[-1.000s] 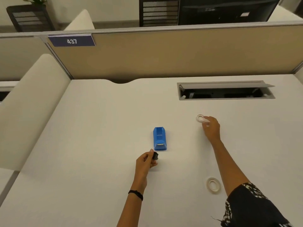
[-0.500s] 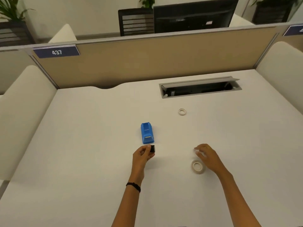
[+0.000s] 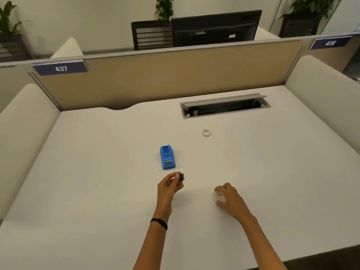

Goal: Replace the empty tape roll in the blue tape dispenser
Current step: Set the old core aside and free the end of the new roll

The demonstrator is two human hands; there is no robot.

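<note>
Hands work at the dispenser's point(image 3: 167, 160) six o'clock: left hand point(image 3: 169, 187) pinches the black spool point(image 3: 182, 176); right hand point(image 3: 228, 197) curls, seemingly around the new roll point(image 3: 220, 196), which should slide squarely onto that spool.

This is an office. A white surface point(image 3: 97, 172) sits between tan divider walls point(image 3: 165, 78) with blue number signs point(image 3: 60, 68). Behind the wall stand a black computer screen point(image 3: 214, 28), a chair point(image 3: 151, 35) and green plants point(image 3: 164, 5).
</note>
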